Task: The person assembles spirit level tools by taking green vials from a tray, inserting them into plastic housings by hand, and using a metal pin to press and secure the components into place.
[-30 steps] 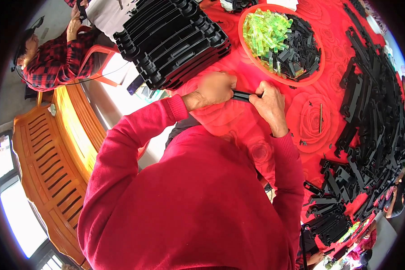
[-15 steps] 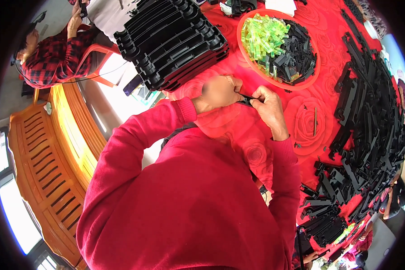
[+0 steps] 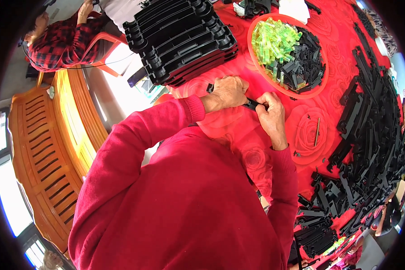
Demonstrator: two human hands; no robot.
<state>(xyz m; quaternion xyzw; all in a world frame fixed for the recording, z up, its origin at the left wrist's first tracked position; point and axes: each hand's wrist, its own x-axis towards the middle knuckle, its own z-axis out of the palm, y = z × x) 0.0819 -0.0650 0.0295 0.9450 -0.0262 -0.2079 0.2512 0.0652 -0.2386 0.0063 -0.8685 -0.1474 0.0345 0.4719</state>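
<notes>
hands (image 3: 249,104) shifted lower, gripping black strip (image 3: 252,105)

A slim black plastic strip (image 3: 252,104) lies level between the left hand (image 3: 229,92) and right hand (image 3: 271,114), ends buried in both grips, just near of the red bowl's rim.

Bright daylight, even; blown-out glare on the pale glossy floor strip (image 3: 121,85) left of the clasped hands; soft shadows; heavy fisheye bending and dark vignette at rim; centre sharp, edges smeared.
</notes>
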